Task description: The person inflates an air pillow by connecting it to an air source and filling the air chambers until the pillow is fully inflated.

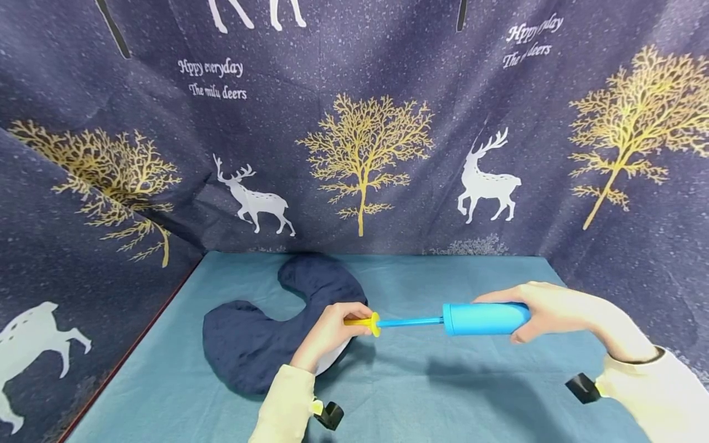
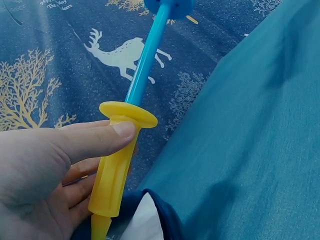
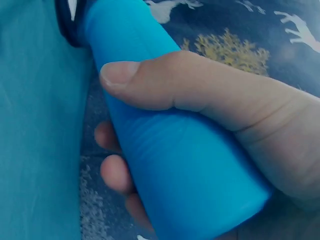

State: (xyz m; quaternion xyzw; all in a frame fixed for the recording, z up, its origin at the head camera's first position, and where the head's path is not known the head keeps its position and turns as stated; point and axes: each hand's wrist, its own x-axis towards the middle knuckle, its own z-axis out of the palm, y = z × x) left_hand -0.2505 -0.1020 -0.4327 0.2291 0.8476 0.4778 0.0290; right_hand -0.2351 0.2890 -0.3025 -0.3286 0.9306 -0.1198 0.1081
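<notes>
hand pump (image 1: 482, 320), held above teal cloth (image 1: 166, 394); likely light, stiff, smooth enough to slip. three o'clock end: barrel (image 3: 170, 160), best hold, right hand (image 1: 559, 309) wrapped round it. nine o'clock end: flanged yellow end-piece (image 2: 111, 175), left hand (image 1: 333, 326) pinching it. between: thin rod (image 1: 412, 322), perhaps bendable.

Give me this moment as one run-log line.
left hand: grips yellow handle | right hand: grips blue barrel | blue rod: showing between handle and barrel | navy cushion: on teal cloth

Right grip (image 3: 235, 105) curled round blue cylinder (image 3: 172, 160); teal cloth (image 3: 40, 140) at view's left.
</notes>
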